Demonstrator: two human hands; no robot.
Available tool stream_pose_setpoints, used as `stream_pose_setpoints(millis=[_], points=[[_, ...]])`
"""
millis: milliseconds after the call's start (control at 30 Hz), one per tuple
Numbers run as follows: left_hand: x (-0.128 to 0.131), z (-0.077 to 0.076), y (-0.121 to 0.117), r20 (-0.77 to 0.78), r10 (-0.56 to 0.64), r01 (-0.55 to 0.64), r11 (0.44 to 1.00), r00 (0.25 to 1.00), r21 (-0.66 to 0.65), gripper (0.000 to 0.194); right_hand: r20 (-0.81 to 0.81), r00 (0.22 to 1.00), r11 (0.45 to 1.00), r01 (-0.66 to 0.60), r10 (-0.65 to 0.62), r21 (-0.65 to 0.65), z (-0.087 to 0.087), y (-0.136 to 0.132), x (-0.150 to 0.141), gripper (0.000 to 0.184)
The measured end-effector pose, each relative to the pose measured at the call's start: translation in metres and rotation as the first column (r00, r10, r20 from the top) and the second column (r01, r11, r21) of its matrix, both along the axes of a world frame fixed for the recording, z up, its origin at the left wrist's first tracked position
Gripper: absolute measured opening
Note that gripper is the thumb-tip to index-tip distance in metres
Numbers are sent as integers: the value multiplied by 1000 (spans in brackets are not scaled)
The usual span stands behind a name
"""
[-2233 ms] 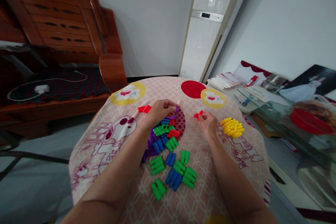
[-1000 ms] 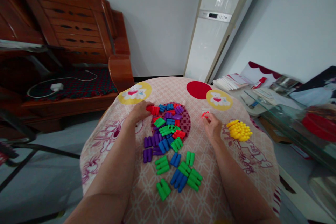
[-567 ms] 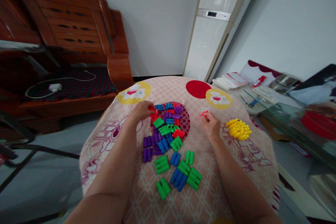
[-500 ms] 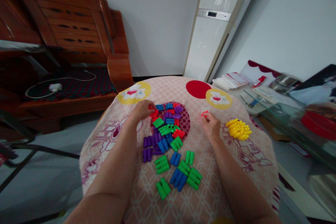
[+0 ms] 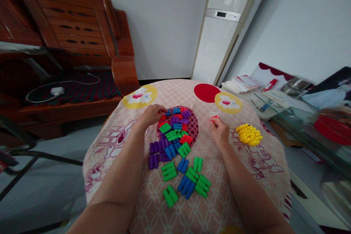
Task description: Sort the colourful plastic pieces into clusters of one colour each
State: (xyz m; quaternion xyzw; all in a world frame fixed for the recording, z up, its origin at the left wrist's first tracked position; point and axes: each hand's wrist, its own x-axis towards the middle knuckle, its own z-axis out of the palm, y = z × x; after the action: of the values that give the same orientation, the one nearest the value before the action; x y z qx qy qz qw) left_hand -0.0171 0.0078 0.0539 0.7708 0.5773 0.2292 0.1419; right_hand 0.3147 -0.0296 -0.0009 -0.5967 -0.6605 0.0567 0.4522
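Observation:
My right hand [image 5: 220,131] pinches a small red plastic building piece [image 5: 214,117] just above the tablecloth, on the right of the pile. At the pile's upper left edge, my left hand [image 5: 153,114] has its fingers bent together, with the tips at a blue plastic piece [image 5: 168,112]; whether it is gripped is hidden. Red pieces [image 5: 162,117] lie under that hand. The pile holds several joined-tube pieces: purple [image 5: 154,147], green [image 5: 173,135], blue [image 5: 170,151] and red [image 5: 186,139]. Green [image 5: 170,196] and blue pieces [image 5: 186,187] lie loose nearer me.
A cluster of yellow pieces [image 5: 249,135] sits right of my right hand. The round table has a patterned cloth [image 5: 115,175]. A wooden bench [image 5: 74,25] stands at the left, a tall white cabinet unit [image 5: 216,40] behind, and a glass-topped table [image 5: 307,135] at the right.
My left hand has shifted slightly right, from the red pieces toward the blue one at the pile's edge. My right hand stays nearly in place, still pinching the red piece.

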Motion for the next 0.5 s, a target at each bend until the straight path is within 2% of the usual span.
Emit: stream_pose_setpoints(millis=[167,367,500], points=[[-3,1,0,-19,55,-55,998,998,4,28,0,1000,1000,-6,6,14,-3,1,1,25],[-6,1,-1,-38,8,-13,992,999,-127,19,7,1000,1000,-9,9,21,-3,0,0,25],[-2,8,-3,8,53,-53,997,999,-63,19,-16,996,996,-88,89,35,7,-7,-9,24]])
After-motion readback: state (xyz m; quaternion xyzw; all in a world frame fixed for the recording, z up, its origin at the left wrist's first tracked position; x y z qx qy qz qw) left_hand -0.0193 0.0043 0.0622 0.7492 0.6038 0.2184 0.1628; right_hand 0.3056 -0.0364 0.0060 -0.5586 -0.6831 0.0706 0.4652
